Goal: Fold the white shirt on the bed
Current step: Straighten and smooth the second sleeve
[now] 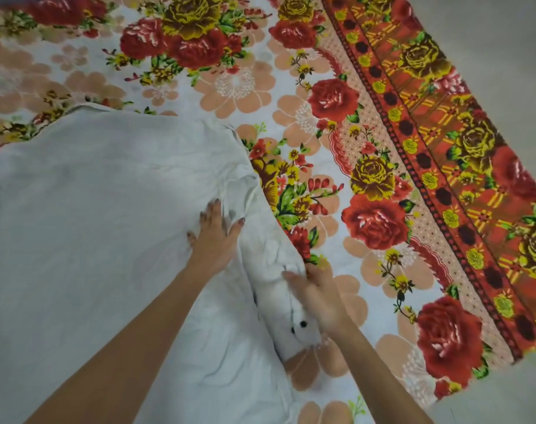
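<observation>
White shirt (92,209) lies under the flat, released left grip (214,240), right grip (317,296) grasping its bunched edge.

We count one shirt (92,209), one sheet (321,87) and two hands: a left hand (213,240), a right hand (317,296).

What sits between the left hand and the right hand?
Only rumpled white shirt cloth: a bunched fold runs from the left hand to the right hand. Nothing else lies there, as the head view shows.
</observation>
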